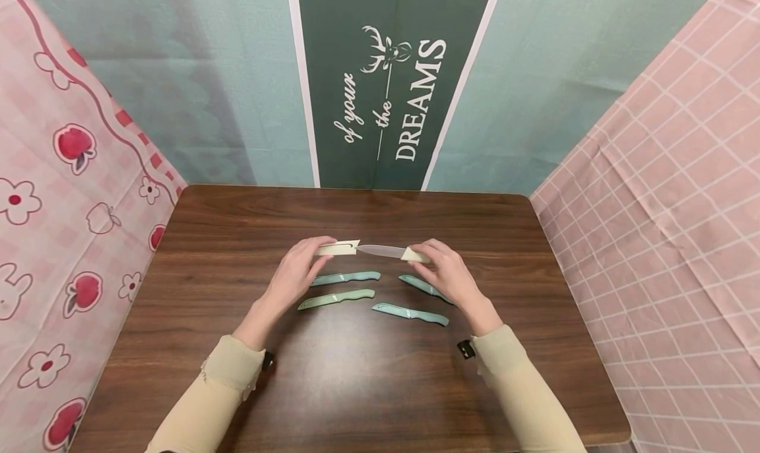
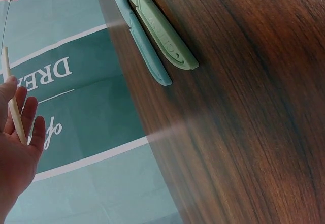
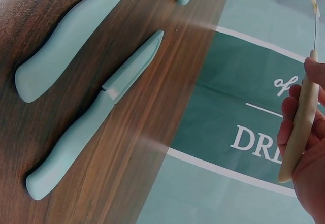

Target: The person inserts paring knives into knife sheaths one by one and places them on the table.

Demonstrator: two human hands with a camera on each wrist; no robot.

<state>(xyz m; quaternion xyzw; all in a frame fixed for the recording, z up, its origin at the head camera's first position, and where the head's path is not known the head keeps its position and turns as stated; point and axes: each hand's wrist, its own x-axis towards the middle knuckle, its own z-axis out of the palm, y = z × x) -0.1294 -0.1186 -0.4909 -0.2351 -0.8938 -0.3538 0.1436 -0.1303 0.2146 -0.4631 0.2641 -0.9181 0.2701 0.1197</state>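
Note:
In the head view my left hand (image 1: 291,271) pinches a cream knife sheath (image 1: 340,248) between thumb and fingers. My right hand (image 1: 448,271) grips a small knife by its cream handle (image 1: 414,255). The bare blade (image 1: 382,250) points left, its tip right at the sheath's open end. Both pieces are held up over the table in one line. Seen from the left wrist, the sheath (image 2: 16,109) lies across the fingers; from the right wrist, the handle (image 3: 300,127) rests between thumb and curled fingers.
Below the left hand lie a blue sheathed knife (image 1: 350,278) and a green sheathed knife (image 1: 336,299). Two light-blue sheathed knives (image 1: 411,314) (image 3: 76,142) lie near the right hand. The brown wooden table (image 1: 356,400) meets hanging cloths on three sides.

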